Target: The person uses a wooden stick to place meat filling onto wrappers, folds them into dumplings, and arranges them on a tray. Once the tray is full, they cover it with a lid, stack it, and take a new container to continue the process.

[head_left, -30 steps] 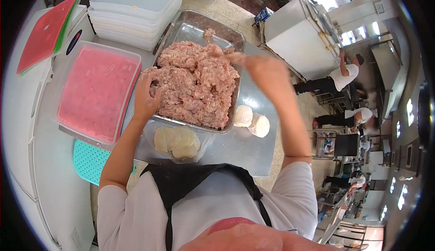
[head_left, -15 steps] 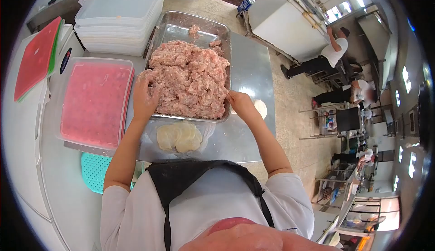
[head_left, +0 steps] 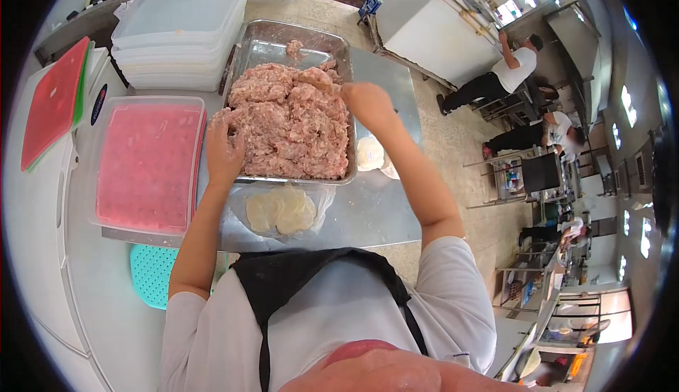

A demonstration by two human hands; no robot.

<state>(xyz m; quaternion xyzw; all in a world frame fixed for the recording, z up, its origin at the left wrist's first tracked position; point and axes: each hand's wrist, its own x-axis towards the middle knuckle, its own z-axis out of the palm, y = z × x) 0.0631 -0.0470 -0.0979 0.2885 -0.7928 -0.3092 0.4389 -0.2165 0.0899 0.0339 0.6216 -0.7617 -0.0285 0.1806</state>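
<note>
A metal tray (head_left: 344,47) holds a large mound of raw ground meat (head_left: 286,134). My right hand (head_left: 368,106) is closed over the tray's right side, on a slim tan tool that looks like a wooden spatula (head_left: 315,83). The tool's flat end lies against the upper part of the meat. My left hand (head_left: 224,150) is at the tray's left edge, beside the meat, with its fingers curled. What it holds, if anything, is hidden. Thin round dough wrappers (head_left: 279,211) lie fanned on clear plastic in front of the tray.
White round pieces (head_left: 369,154) lie right of the tray on the metal table (head_left: 396,211). To the left are a lidded box with pink contents (head_left: 148,165) and stacked clear containers (head_left: 180,17). Other people (head_left: 516,70) stand farther off to the right.
My right hand has moved up and away from the tray's lower right side, and the tan tool now shows on the meat. The white round pieces are uncovered. My left hand stays about where it was.
</note>
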